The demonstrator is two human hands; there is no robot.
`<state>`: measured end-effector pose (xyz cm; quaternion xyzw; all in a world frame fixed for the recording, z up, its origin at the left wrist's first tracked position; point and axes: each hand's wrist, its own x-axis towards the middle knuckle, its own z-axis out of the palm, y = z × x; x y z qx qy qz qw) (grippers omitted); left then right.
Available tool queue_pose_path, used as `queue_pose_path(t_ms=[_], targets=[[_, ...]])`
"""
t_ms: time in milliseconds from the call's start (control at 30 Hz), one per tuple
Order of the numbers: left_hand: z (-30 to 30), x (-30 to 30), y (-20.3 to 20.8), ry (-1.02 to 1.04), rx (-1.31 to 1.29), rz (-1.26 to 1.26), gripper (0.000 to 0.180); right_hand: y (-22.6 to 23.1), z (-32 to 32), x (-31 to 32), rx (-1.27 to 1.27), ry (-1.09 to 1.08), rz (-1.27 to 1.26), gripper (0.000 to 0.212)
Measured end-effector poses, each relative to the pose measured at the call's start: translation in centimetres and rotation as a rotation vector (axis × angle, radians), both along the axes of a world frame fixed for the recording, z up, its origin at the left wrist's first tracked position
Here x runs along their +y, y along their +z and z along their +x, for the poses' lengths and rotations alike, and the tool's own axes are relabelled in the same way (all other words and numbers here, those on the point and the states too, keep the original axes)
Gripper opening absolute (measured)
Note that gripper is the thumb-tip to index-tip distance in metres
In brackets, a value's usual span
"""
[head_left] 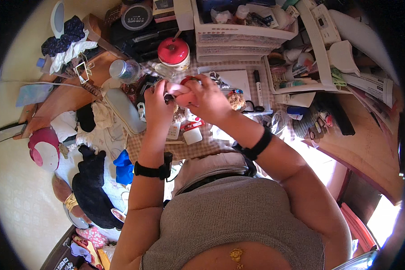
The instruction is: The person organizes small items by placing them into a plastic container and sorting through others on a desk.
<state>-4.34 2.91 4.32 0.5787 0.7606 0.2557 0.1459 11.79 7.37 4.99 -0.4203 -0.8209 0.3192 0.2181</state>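
A small pink object point(186, 97) is held between both hands over the table; its kind is hard to make out. My left hand point(159, 104) is closed on its left side, fingers bent toward the middle. From the right, my right hand point(210, 99) grips the same object with curled fingers. Close behind the hands stands a jar with a red lid point(173, 50). Just below them lie a small white box point(193, 136) and a red-and-white packet point(194, 124). A brown fuzzy hair tie point(236, 101) sits beside my right wrist.
A white drawer unit point(238, 38) stands at the back, with a white rack point(297, 85) to its right. A lidded glass jar point(125, 71) and a pale long case point(123, 109) are on the left. A black marker point(258, 85) lies in a tray.
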Motion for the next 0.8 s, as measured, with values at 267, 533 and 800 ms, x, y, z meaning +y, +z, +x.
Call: queue_pose_path(t_ms=[267,533,800], targets=[[-2.0,-1.0,-2.2,-0.049,0.077,-0.120,0.067,-2.4,-1.6,-0.9,-0.156,-0.005,-0.123,0.059],[2.6,0.3,-0.7,-0.296,-0.002,0.301,0.028,-6.6,6.7,3.5,-0.339,-0.170,-0.068,0.046],[10.4,0.4,-4.7,-0.544,-0.005,0.018,0.021,-8.7,7.5,5.0,-0.481,-0.204,-0.164,0.034]])
